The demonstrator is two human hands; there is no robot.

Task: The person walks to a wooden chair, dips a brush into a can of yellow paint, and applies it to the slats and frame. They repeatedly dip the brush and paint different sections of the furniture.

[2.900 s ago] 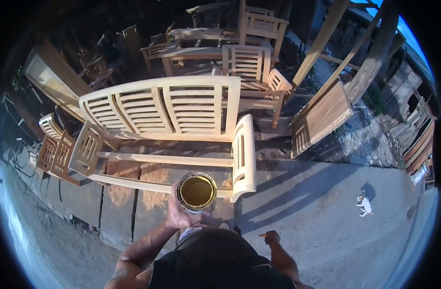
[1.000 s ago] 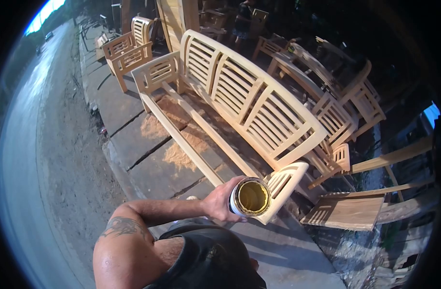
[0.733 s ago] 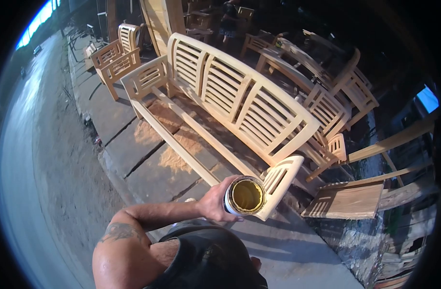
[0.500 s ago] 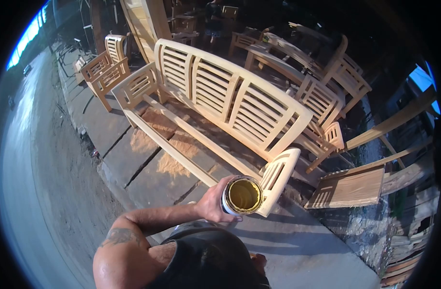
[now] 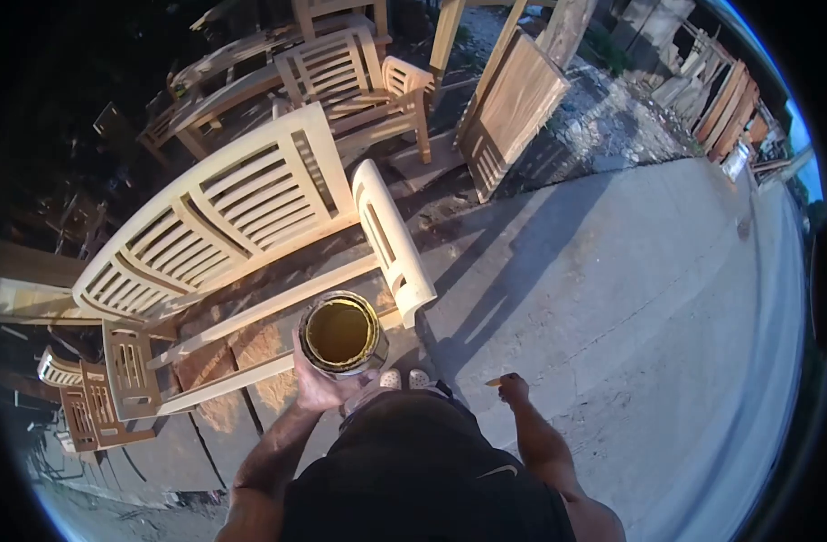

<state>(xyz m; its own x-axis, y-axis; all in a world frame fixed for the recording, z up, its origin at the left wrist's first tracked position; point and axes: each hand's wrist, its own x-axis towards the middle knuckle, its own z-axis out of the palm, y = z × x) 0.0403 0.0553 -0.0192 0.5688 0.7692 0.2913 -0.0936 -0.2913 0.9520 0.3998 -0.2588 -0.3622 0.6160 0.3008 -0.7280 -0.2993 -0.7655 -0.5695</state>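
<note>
My left hand (image 5: 318,387) is wrapped round an open can (image 5: 341,332) from its lower left side. Yellow-brown stuff coats the can's rim, and it seems to hold a liquid of that colour. Out to the right, my right hand (image 5: 515,390) is closed on a small tan pointed piece (image 5: 494,382), too small to name. Just beyond the can stands a bare wooden bench frame (image 5: 260,203) with a slatted back and no seat boards. Its near armrest (image 5: 394,239) is close to the can's right side.
A slatted wooden chair (image 5: 337,77) stands behind the bench, with a wooden panel (image 5: 515,104) leaning to its right. More chair frames (image 5: 97,406) are at the left. Sawdust (image 5: 274,393) lies under the bench. Concrete ground (image 5: 594,298) stretches right towards a road.
My view has turned right, so the bench now lies further left and more ground shows. My right hand with the tan piece has come into clear view. The can stays in my left hand.
</note>
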